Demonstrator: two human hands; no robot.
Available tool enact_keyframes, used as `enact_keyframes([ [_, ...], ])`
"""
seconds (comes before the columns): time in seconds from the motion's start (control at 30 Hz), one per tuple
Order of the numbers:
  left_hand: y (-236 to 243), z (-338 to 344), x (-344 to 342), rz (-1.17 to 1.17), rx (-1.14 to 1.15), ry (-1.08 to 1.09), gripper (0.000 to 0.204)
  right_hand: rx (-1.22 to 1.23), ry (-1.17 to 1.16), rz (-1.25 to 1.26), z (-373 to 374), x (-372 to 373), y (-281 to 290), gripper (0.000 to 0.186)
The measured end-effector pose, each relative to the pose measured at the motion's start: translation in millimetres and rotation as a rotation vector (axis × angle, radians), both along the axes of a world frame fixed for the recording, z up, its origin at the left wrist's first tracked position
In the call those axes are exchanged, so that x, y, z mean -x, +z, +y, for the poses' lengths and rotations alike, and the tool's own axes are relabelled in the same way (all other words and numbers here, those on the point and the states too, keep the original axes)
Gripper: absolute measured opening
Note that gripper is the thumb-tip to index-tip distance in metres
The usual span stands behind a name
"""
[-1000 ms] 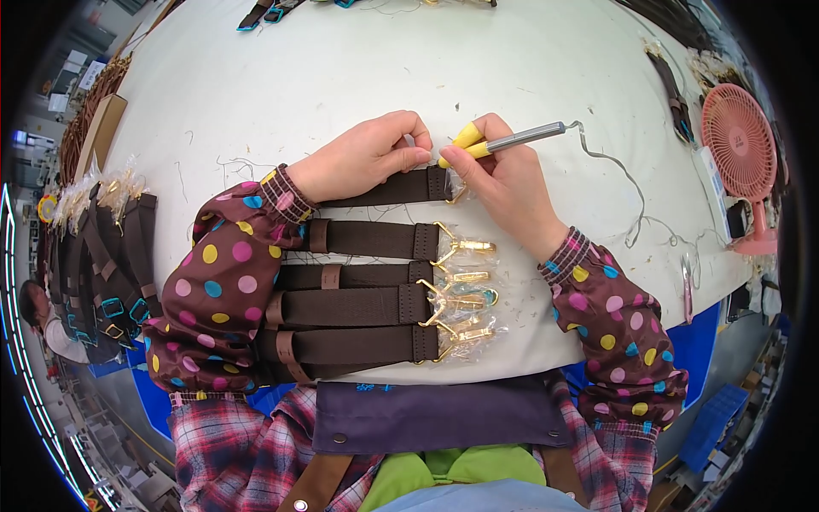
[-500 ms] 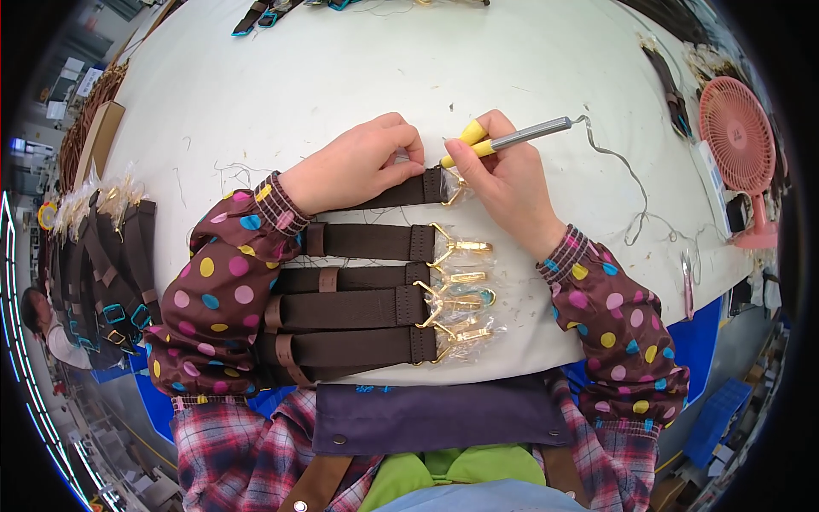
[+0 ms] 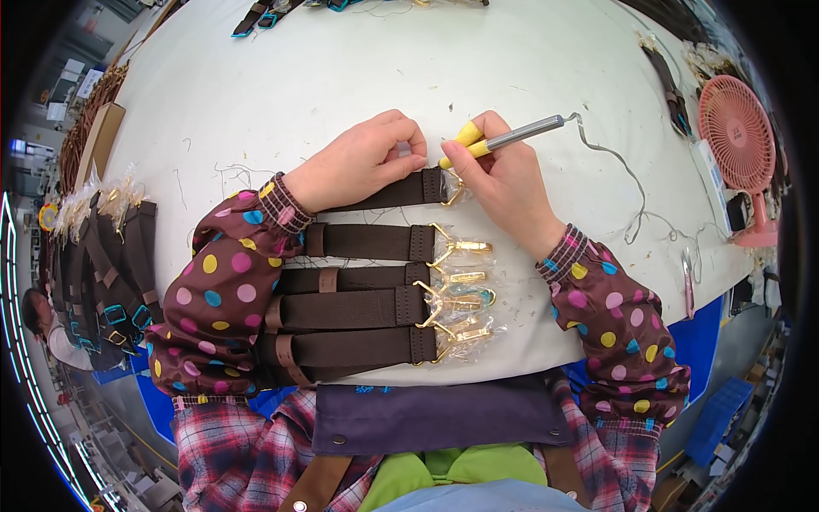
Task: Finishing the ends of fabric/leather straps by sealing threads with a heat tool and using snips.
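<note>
My right hand (image 3: 503, 175) grips a corded pen-shaped tool (image 3: 525, 132) with a grey body and yellow grip; a yellow cover sits over a fingertip. The tool's tip is at the stitched end of a dark brown strap (image 3: 388, 192). Thumb and fingers of my left hand (image 3: 363, 162) are pinched just above that strap end; what they hold is too small to make out. Partly behind my right hand is the strap's gold clasp in clear plastic. Nearer me, several similar brown straps (image 3: 350, 307) lie side by side, their wrapped gold clasps (image 3: 465, 299) pointing right.
A pink fan (image 3: 735, 141) stands at the right beside a white power strip (image 3: 711, 183). The tool's grey cord (image 3: 627, 171) trails across the white table (image 3: 324, 77). Small snips (image 3: 688, 286) lie at the right edge. More straps (image 3: 107, 273) hang at the left.
The rear end of the tool has shifted slightly left and its cord with it. My left hand has moved very slightly; the straps stay in place.
</note>
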State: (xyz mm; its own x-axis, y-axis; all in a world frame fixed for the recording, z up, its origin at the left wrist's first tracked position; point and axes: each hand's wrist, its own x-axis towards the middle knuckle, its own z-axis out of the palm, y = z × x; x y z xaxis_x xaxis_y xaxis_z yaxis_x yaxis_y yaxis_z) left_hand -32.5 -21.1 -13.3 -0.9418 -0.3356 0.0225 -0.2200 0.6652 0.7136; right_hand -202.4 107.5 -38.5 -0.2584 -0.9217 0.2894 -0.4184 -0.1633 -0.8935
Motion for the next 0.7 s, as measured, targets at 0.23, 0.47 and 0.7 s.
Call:
enact_keyframes([
  [0.23,-1,-1,-1,0.000,0.003,0.002,0.014,-0.008,0.002,0.014,0,0,0,0.025],
  [0.47,5,4,-1,-0.052,-0.206,0.198,0.015,0.019,0.002,-0.010,2,0,1,0.023],
  [0.7,-2,13,-4,0.015,0.258,0.029,0.039,0.071,0.028,0.188,11,16,-1,0.019],
])
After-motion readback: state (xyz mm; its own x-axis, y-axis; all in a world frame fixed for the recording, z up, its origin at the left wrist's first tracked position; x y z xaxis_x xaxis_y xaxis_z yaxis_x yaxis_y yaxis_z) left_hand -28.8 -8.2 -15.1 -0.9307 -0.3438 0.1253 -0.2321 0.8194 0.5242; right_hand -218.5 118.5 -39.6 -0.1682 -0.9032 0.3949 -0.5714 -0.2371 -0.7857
